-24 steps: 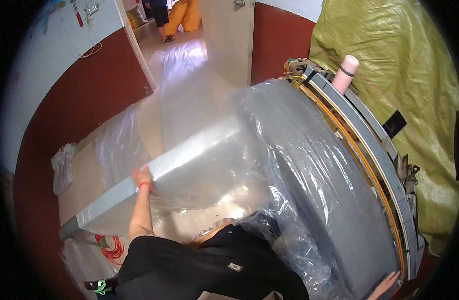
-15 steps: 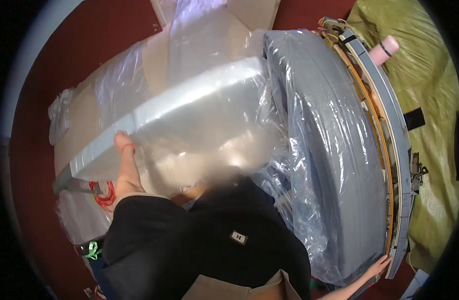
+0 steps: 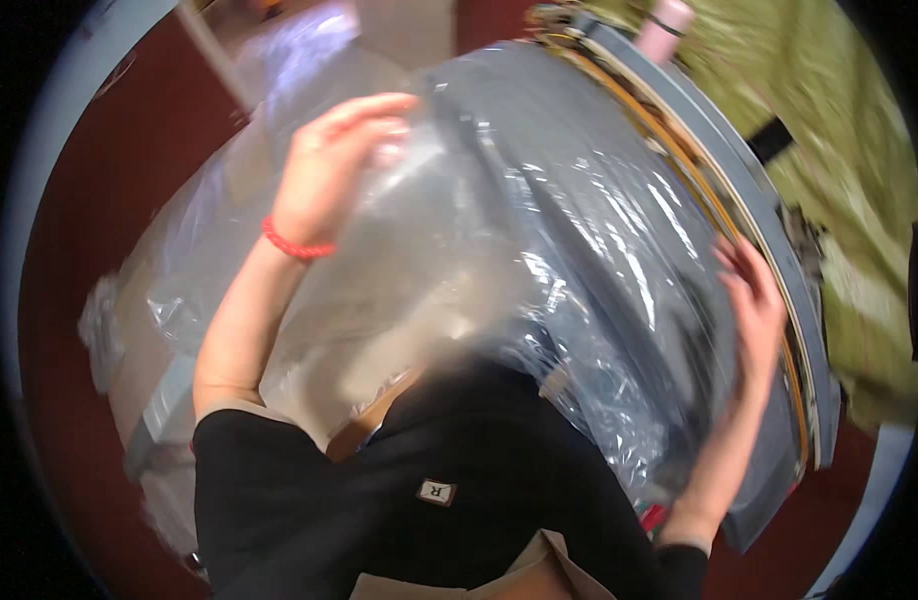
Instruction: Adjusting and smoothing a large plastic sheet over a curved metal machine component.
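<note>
1. Our left hand [image 3: 329, 168] has its fingers parted and loosely bent, gripping nothing we can see; they're over the cloudy plastic sheet [image 3: 409, 230], contact too blurry to call.
2. Our right hand [image 3: 757, 305] has its fingers slightly spread and curled beside the orange strip [image 3: 679, 147]. Can't tell if they're touching it.
3. The big grey bundle [image 3: 579, 130] lies mostly between our hands, right of centre, probably so both can reach it.
4. Clear film over it looks thin, glossy and crinkly, likely there to keep dust off.
5. Farther out: smooth pink bottle [image 3: 665, 30], wrinkled olive sheeting [image 3: 829, 140].
</note>
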Tool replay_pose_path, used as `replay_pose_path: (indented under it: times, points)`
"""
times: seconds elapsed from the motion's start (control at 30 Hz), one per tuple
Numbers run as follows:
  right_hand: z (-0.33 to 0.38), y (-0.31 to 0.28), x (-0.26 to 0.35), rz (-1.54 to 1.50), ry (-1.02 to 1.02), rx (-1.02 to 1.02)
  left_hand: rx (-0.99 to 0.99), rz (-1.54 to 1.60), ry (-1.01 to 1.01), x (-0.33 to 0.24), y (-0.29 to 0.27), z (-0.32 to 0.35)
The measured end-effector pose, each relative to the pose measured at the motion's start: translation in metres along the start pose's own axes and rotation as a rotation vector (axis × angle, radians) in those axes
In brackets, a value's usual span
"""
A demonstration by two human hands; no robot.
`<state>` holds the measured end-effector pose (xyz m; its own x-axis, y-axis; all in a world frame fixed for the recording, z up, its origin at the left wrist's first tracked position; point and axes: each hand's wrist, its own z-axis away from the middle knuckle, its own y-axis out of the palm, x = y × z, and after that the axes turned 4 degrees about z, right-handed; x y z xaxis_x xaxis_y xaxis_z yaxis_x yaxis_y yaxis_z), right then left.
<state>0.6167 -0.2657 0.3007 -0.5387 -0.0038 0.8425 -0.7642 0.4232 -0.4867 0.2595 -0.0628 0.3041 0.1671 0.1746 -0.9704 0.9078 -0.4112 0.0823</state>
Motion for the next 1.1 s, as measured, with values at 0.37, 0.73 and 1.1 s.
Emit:
replay_pose_path:
  times: [0.37,0.73,1.1]
  points:
    - [0.088,0.020,0.013,-0.337,-0.016,0.441,0.341,-0.702,1.219,-0.061,0.186,-0.122]
    - [0.370,-0.252,-0.046,0.023,0.179,-1.291,0.635,0.170,0.154,0.029,0.278,-0.136]
    - [0.367,-0.277,-0.238,0.656,0.897,-1.399,0.670,-0.446,-0.034,0.205,0.326,-0.136]
